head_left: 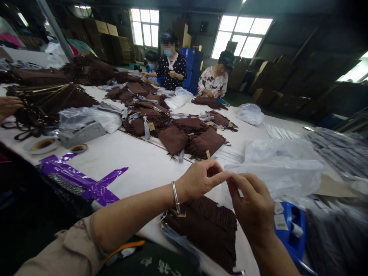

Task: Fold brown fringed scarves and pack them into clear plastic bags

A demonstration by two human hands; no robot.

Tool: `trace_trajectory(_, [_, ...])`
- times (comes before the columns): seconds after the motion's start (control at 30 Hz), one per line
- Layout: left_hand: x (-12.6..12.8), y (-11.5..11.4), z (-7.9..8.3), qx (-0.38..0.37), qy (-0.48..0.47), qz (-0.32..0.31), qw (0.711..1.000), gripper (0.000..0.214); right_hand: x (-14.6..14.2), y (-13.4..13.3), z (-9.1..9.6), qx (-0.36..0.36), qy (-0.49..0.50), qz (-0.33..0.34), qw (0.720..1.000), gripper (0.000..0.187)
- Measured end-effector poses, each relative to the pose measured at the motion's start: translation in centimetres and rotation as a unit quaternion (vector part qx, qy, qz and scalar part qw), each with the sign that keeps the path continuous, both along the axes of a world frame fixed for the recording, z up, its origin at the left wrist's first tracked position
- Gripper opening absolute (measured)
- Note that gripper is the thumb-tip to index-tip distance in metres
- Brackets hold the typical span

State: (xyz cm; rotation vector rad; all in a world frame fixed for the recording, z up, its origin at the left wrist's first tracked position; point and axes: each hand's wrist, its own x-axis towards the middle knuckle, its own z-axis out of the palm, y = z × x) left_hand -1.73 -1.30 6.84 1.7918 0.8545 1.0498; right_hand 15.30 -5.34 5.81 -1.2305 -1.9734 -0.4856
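A long white-covered table (138,168) runs from the lower edge of the frame toward the upper centre. Rows of brown fringed suede bags (172,140) are laid out along its middle, where they can be reached from either side. At lower centre, a single fringed bag (201,234) is laid flat directly beneath the hands, and a blue tape dispenser (290,226) is kept close by at lower right. The left hand (201,179) and right hand (251,203) are partly closed, their fingertips brought together and pinched on the thin edge of a clear plastic bag (276,172), so that the film is held up clear of the fringed bag.
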Motion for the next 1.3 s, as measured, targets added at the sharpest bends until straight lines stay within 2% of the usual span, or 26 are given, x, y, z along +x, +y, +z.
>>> trace_trajectory(0.23, [0.1,0.3,0.1,0.014,-0.010,-0.037,0.999,0.024,0.3,0.0,0.0,-0.030,0.044,0.032,0.998,0.026])
trace_trajectory(0.43, [0.2,0.4,-0.4,0.040,-0.049,-0.068,0.996,0.024,0.3,-0.4,0.8,-0.079,0.137,0.087,0.984,0.020])
trace_trajectory(0.67, [0.2,0.9,-0.2,0.101,-0.050,-0.088,0.990,0.020,0.2,-0.5,2.3,-0.144,0.193,0.077,0.968,0.009])
trace_trajectory(0.83, [-0.1,1.4,-0.1,0.147,-0.024,-0.088,0.985,0.017,0.1,-0.5,2.8,-0.228,0.249,0.061,0.939,0.010])
trace_trajectory(1.07, [-1.3,2.1,-0.1,0.310,0.081,-0.070,0.945,0.019,0.0,0.0,2.5,-0.304,0.304,0.023,0.902,0.021])
trace_trajectory(1.3, [-2.4,2.2,-0.4,0.341,0.156,-0.032,0.927,0.019,-0.4,0.6,2.0,-0.353,0.380,0.039,0.854,0.027])
